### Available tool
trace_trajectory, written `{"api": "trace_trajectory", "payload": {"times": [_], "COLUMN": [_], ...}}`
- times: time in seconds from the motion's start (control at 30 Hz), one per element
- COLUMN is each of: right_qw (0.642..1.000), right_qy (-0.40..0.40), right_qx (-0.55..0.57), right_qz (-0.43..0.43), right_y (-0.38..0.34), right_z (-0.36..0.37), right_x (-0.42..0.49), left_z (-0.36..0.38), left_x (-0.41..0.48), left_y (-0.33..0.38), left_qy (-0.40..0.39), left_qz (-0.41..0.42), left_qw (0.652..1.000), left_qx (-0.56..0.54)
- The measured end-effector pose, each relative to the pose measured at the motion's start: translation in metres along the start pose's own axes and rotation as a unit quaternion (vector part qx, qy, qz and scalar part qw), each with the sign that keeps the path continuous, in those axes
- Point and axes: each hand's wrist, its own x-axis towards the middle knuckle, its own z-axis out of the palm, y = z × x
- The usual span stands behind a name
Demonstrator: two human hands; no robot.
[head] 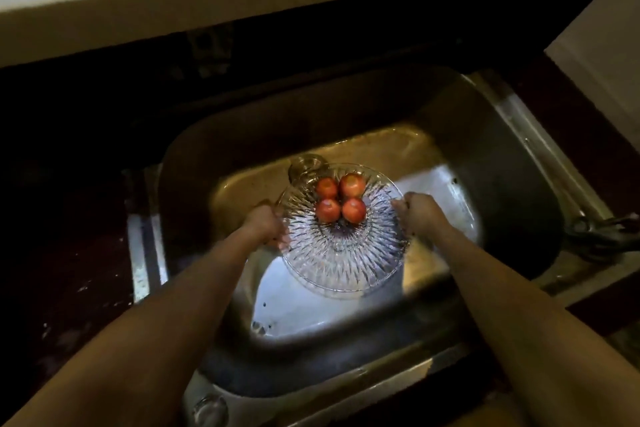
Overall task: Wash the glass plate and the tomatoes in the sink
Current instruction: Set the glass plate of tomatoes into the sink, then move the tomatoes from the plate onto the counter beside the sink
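In the head view, the plate (341, 246) sits at the centre of the frame, held over the basin of the sink (491, 156). It looks tipped, with its far edge lower than the near edge, though whether it touches the sink floor cannot be told. Four tomatoes (340, 197) are bunched together, touching one another, on the far half of the plate, toward the upper centre of the frame.

The main risk, as I judge it, is the tomatoes rolling off. They are loose and round on smooth cut glass, so any further tilt away from the person would send them over the far rim into the basin. The plate could also slip, since wet glass held only by its edges gives little purchase, and a drop onto the steel could chip or crack it. No running water shows, and the dim light hides the tap, so a blind reach for it with one hand would leave the plate held on one side only.

Both arms stretch forward from the lower corners of the frame, forearms bare. The left hand (265, 224) is clenched on the plate's left rim, fingers curled over the edge. The right hand (417, 210) grips the right rim a little higher in the frame. The dark counter (69, 253) lies at left.
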Motion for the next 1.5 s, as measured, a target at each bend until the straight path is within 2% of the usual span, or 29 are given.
{"api": "trace_trajectory", "payload": {"times": [0.1,0.23,0.33,0.5,0.73,0.8,0.9,1.0,1.1,1.2,1.3,1.5], "right_qw": [1.000,0.999,0.997,0.995,0.989,0.982,0.950,0.926,0.926,0.937,0.945,0.953], "right_qy": [-0.003,-0.020,-0.032,-0.052,-0.071,-0.016,0.030,0.006,-0.029,-0.049,-0.032,-0.015], "right_qx": [-0.008,-0.043,-0.065,-0.086,-0.132,-0.181,-0.272,-0.303,-0.279,-0.244,-0.232,-0.219], "right_qz": [-0.001,-0.007,-0.012,-0.013,-0.015,-0.046,-0.148,-0.227,-0.254,-0.244,-0.228,-0.209], "right_y": [0.005,0.008,0.010,0.016,0.012,0.008,-0.004,-0.018,-0.027,-0.032,-0.034,-0.034], "right_z": [0.005,0.009,0.012,0.011,0.003,-0.001,-0.002,-0.001,0.003,0.009,0.014,0.027], "right_x": [0.008,0.015,0.017,0.021,0.016,0.009,-0.003,-0.010,-0.014,-0.014,-0.011,-0.007], "left_z": [0.005,0.007,0.008,0.013,0.020,0.026,0.043,0.053,0.051,0.047,0.046,0.058], "left_x": [0.005,0.008,0.006,0.004,-0.012,-0.023,-0.037,-0.035,-0.026,-0.019,-0.014,-0.007], "left_y": [-0.001,-0.001,0.000,-0.001,0.003,0.008,0.019,0.030,0.036,0.038,0.039,0.037], "left_qy": [0.002,0.044,0.063,0.071,0.099,0.160,0.209,0.156,0.106,0.079,0.069,0.091], "left_qz": [-0.009,0.031,0.053,0.066,0.040,0.066,0.175,0.227,0.240,0.251,0.261,0.265], "left_qw": [0.999,0.979,0.961,0.956,0.967,0.936,0.870,0.833,0.817,0.822,0.836,0.862], "left_qx": [0.032,0.195,0.263,0.278,0.233,0.307,0.412,0.479,0.513,0.504,0.477,0.423]}}
